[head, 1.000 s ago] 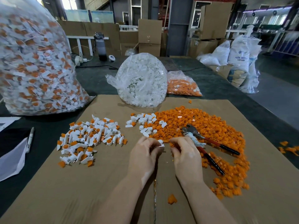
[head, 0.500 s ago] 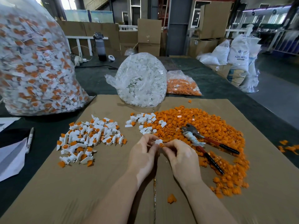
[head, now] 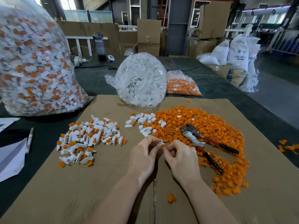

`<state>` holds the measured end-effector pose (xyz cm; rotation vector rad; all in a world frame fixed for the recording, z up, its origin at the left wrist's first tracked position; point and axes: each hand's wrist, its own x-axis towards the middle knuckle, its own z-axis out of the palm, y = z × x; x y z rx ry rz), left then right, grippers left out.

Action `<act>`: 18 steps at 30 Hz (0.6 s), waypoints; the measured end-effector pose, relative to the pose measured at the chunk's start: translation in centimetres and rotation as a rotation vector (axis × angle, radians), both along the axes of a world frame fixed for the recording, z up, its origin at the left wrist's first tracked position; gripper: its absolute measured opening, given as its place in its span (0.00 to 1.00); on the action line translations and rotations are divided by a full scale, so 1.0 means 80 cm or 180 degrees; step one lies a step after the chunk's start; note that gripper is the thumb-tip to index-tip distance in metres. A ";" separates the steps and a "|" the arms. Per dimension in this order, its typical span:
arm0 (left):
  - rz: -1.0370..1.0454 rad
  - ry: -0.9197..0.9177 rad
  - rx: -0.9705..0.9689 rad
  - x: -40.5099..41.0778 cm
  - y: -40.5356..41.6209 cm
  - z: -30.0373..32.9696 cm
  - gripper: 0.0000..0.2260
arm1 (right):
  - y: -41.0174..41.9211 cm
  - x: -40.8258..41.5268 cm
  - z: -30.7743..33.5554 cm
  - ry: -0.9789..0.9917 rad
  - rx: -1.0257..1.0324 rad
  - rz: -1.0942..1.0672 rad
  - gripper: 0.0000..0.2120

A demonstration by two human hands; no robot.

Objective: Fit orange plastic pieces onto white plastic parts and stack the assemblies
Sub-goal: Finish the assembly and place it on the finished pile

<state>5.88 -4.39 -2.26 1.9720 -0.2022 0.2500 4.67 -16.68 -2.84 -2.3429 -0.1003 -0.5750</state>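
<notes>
My left hand [head: 144, 155] pinches a small white plastic part [head: 159, 143] at the middle of the cardboard sheet [head: 97, 191]. My right hand [head: 181, 156] pinches an orange piece [head: 163, 145] that touches the white part. A big heap of loose orange pieces [head: 210, 126] spreads to the right. A few loose white parts [head: 142, 122] lie at its left edge. A pile of finished white-and-orange assemblies [head: 87, 138] lies on the left of the sheet.
Red-handled pliers [head: 208, 143] lie on the orange heap. One stray orange piece [head: 171, 198] sits near my right forearm. Behind stand a bag of white parts [head: 142, 80], a bag of orange pieces [head: 182, 84] and a large bag of assemblies [head: 34, 65]. A pen [head: 30, 139] and papers lie left.
My hands have come together and lifted slightly toward me. The white part and orange piece now meet between my fingertips.
</notes>
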 end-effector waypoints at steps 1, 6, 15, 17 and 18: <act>-0.0001 -0.0050 0.0066 -0.001 0.000 0.001 0.11 | 0.000 0.000 0.000 0.0023 0.0018 0.0013 0.13; -0.0124 -0.0226 0.0276 -0.003 -0.001 0.001 0.07 | -0.002 0.000 -0.001 0.0128 0.0054 0.0065 0.12; -0.0192 -0.0406 0.0407 -0.002 0.000 0.001 0.06 | -0.006 -0.002 0.003 0.0312 0.0265 0.0190 0.11; -0.0201 -0.0395 0.0411 -0.002 0.000 0.001 0.06 | -0.007 -0.001 0.004 0.0352 0.0315 0.0239 0.11; -0.0212 -0.0392 0.0417 -0.001 0.001 0.001 0.06 | -0.007 -0.001 0.004 0.0374 0.0351 0.0270 0.11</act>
